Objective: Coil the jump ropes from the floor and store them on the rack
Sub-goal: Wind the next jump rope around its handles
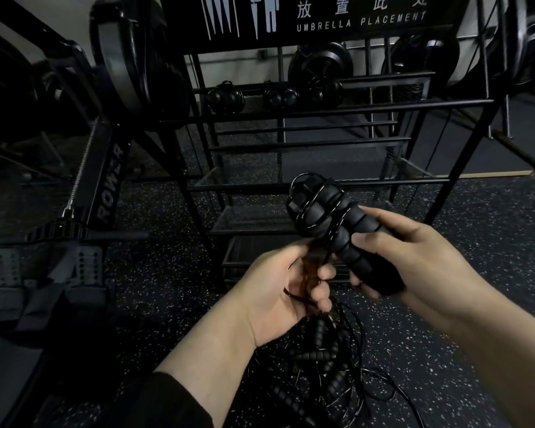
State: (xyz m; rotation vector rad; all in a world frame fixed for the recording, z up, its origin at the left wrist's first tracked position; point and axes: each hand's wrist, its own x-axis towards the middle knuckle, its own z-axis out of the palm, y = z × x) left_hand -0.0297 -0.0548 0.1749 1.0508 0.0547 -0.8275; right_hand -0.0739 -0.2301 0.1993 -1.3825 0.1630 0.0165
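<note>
My right hand [411, 251] grips the two black ribbed handles of a jump rope [334, 223], held side by side and tilted up to the left. Thin black cord is wound in loops around their upper ends. My left hand [288, 288] pinches the loose cord just below the handles, fingers curled round it. Under my hands a tangle of more jump ropes [318, 375] with ribbed handles lies on the speckled floor. The black metal rack [322, 103] stands straight ahead, and three coiled rope bundles [274, 95] sit on its upper bar.
A rowing machine [105, 186] marked ROWER stands at the left, close to the rack's leg. A sign reading UMBRELLA PLACEMENT tops the rack. Mesh shelves sit low in the rack. Fan-wheel machines stand behind it. Loose cord trails over the floor at lower right.
</note>
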